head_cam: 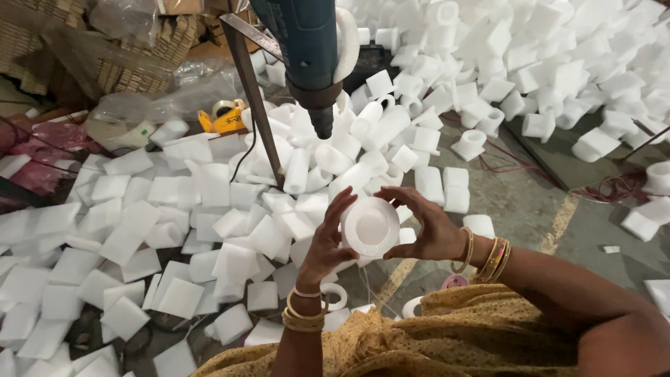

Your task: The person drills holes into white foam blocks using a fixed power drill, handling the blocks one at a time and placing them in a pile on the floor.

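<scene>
Both hands hold foam ring (370, 226) hollow-up.

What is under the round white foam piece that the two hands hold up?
Under the foam piece, held by left hand and right hand, lie white foam blocks and grey floor. What lies directly below it is hidden by the piece itself.
</scene>
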